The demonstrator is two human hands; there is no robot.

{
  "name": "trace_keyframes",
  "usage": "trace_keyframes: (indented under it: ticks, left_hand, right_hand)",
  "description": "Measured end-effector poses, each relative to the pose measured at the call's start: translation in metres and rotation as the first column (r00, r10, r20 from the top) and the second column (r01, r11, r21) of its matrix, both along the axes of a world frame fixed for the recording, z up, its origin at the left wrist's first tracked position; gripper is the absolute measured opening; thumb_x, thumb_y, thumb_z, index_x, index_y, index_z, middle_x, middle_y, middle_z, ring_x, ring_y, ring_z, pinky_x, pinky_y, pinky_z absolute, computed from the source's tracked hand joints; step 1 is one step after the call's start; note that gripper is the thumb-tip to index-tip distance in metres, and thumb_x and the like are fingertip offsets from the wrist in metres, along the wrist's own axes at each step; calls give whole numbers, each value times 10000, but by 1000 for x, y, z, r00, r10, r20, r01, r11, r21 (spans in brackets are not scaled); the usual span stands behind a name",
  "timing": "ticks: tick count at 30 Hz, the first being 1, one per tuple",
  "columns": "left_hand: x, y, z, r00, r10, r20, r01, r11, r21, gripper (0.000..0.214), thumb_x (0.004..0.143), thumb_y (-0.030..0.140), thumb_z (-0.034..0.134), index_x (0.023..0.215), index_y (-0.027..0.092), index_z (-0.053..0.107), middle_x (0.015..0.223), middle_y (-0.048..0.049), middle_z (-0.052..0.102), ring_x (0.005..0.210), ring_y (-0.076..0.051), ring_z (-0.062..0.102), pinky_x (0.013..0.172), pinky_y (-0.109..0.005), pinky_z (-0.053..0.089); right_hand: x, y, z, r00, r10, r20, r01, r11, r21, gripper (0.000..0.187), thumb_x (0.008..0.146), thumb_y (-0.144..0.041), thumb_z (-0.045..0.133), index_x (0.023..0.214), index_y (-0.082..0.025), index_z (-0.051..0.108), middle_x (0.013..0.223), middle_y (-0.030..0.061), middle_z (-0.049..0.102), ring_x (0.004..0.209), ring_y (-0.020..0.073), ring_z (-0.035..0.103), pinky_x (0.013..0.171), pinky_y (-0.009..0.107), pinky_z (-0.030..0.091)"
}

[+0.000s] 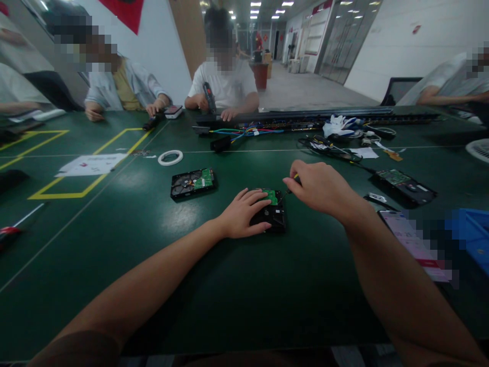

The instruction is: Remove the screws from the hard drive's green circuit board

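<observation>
A hard drive (277,216) lies on the green table in front of me, its green circuit board (272,197) facing up. My left hand (246,214) rests flat across its left side with the fingers spread, covering much of it. Just right of the drive, my right hand (317,186) is closed round a small screwdriver (297,179) with a black and yellow handle. Most of that handle is hidden in the fist. Its thin tip points down at the drive's upper right corner; whether it touches a screw I cannot tell.
A second hard drive (193,183) lies to the left, a third (404,186) to the right. Behind are a white tape roll (170,158), cables (244,131) and gloves (341,126). A phone (414,244) and blue bin (476,234) stand right. A person (225,84) works opposite.
</observation>
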State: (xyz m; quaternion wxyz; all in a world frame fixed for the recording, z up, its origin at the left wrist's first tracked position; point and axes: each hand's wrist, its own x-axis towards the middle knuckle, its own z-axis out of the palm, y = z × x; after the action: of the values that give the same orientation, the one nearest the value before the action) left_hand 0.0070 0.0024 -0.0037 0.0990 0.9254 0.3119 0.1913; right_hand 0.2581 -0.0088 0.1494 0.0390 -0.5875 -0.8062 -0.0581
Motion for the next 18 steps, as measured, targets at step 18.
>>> trace_keyframes:
  ticks: [18]
  left_hand:
    - [2,-1,2,1000,0,2,0,1000,-2,711,1053,652,646,1630,246,556,1733,-165,513,1653,-416,421,1374,-724,243]
  right_hand:
    - [-1,-1,0,1000,11,-7,-11,1000,-10,321,1117,-409,561,1207,-153,734,1009,168,842,891,341,788,692,384,434]
